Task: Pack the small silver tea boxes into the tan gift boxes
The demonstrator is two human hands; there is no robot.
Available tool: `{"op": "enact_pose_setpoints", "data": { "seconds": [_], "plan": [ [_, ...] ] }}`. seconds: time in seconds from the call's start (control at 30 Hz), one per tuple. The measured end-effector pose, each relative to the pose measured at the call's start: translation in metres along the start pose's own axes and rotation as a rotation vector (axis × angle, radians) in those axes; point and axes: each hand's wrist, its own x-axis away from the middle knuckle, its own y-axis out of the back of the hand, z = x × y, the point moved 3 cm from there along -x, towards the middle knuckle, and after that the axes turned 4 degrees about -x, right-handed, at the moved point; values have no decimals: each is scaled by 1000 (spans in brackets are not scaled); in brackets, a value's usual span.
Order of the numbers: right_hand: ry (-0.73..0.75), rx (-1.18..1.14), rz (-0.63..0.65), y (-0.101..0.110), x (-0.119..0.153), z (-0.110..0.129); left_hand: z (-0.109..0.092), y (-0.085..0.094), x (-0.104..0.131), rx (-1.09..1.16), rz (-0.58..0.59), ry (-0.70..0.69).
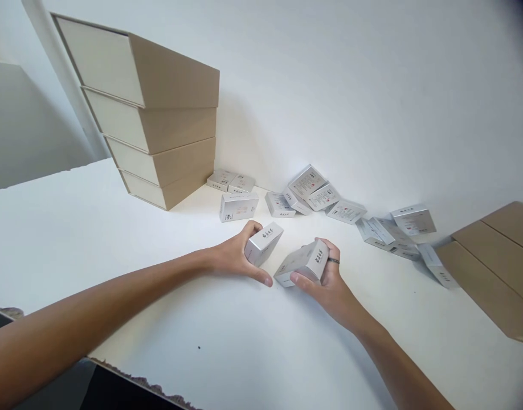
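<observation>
My left hand (pixel 240 255) is closed around a small silver-white carton (pixel 262 244) with dark characters on its end, holding it tilted over the white table. To its right, my right hand (pixel 325 276) grips another silver-white carton (pixel 302 263), thumb on the near side and a dark ring on one finger. A narrow gap separates the two cartons. Just beyond the left hand lies a similar carton (pixel 239 206). Behind the right hand, several more cartons (pixel 307 182) lean and overlap against the white wall.
Four-sided beige boxes (pixel 176 85) stand in a tall stack at the back left. More cartons (pixel 389 234) lie in a loose heap toward the right, near a large brown box (pixel 496 267). The table's ragged front edge (pixel 137 380) shows at lower left.
</observation>
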Motion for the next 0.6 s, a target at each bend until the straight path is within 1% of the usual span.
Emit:
{"op": "enact_pose_setpoints", "data": {
  "seconds": [0.07,0.13,0.23,0.3,0.37,0.43,0.5,0.6],
  "plan": [
    [3,10,-24,4,6,-2,-7,-4,2,-4,31,2],
    [42,22,-43,6,11,-2,-14,-10,1,1,70,28],
    [77,20,4,12,19,-1,-20,-21,-4,22,111,55],
    [65,-6,53,20,26,0,-22,-30,-11,41,124,36],
    [28,-50,69,30,32,1,-23,-41,-18,56,129,10],
    [1,-100,58,40,37,0,-24,-51,-23,58,117,-19],
    [6,-131,26,47,39,-3,-27,-59,-27,58,112,-46],
    [26,-161,-29,53,37,-10,-31,-69,-30,69,145,-57]
  ]
}}
